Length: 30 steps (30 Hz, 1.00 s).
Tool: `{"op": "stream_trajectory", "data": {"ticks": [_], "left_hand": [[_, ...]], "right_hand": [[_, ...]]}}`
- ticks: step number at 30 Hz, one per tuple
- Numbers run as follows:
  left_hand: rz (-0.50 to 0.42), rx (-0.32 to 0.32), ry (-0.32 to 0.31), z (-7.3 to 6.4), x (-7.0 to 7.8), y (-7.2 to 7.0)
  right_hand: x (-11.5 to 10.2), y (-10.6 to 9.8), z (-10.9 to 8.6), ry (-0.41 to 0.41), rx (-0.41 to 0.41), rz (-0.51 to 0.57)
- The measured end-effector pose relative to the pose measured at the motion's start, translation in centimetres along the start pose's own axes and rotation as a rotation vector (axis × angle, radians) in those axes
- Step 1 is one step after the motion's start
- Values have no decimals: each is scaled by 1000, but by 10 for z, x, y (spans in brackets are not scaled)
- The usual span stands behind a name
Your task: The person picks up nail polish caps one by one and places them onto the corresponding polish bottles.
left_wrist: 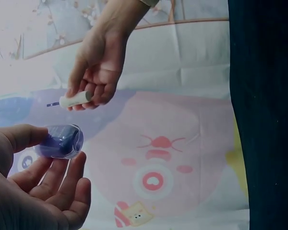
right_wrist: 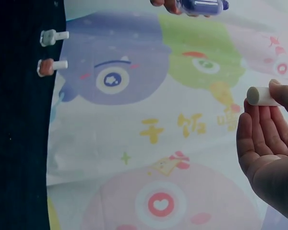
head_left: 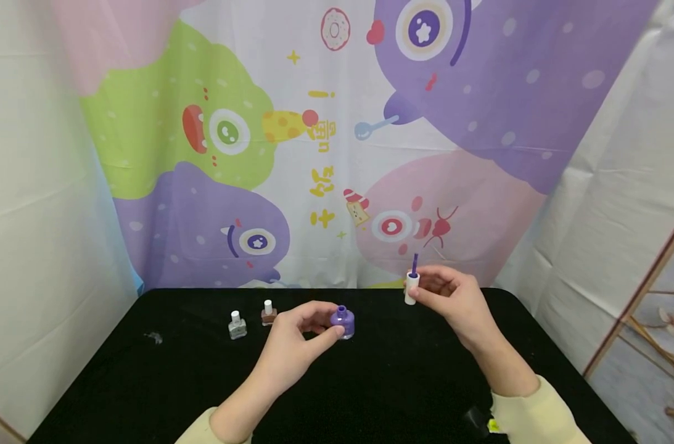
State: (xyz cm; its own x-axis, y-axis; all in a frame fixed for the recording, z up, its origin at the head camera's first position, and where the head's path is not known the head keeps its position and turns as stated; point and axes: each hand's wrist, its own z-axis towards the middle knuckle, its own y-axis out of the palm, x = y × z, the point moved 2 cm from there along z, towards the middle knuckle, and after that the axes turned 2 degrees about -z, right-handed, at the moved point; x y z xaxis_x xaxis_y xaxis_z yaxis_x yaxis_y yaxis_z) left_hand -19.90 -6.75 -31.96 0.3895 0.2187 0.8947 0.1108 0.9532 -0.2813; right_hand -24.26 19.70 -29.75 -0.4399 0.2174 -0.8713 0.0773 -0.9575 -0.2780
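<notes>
**Purple btl (head_left: 343, 325) uncapped, brush (head_left: 415, 265) out, not yet re-capped**

Using purple btl as clock centre, head view. Held upright in L hand (head_left: 292, 342), pinched betw. thumb & fingers, bare neck toward 12 o'clock; off the black table (head_left: 392, 388), judging by L wrist view.

At approx. 2 o'clock, well apart from btl: R hand (head_left: 453, 302), pinching white cap (head_left: 411, 291) betw. thumb & fingers, brush sticking up toward 12, coloured purple.

At approx. 9 o'clock, standing near far edge of table: brown btl (head_left: 268, 316) & silver btl (head_left: 237, 328), near each other, brown at 2 o'clock from silver. Both capped, both untouched. Farther out at 9: small pale mark (head_left: 155, 337), can't ID. At 4 o'clock, by R sleeve (head_left: 536, 410): dark item (head_left: 475, 422), too unclear to name. Behind, at 12: cartoon curtain (head_left: 314, 259).

Progress, est.: done = cap off, brush clear of neck, loaded w/ purple by the look of it. Left = cap back on neck, at min. No brush contact w/ anything now; can't tell re any use so far. Reckon roughly midway.
</notes>
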Motion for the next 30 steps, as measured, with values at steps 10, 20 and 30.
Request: {"op": "stream_trajectory", "data": {"ticks": [10, 20, 30], "left_hand": [[7, 0, 9, -10, -4, 4], [50, 13, 30, -15, -12, 10], [63, -1, 20, -21, -21, 16]], "right_hand": [[-10, 12, -16, -23, -8, 47], [-12, 25, -32, -66, -59, 37], [-9, 32, -37, -153, -114, -9]]}}
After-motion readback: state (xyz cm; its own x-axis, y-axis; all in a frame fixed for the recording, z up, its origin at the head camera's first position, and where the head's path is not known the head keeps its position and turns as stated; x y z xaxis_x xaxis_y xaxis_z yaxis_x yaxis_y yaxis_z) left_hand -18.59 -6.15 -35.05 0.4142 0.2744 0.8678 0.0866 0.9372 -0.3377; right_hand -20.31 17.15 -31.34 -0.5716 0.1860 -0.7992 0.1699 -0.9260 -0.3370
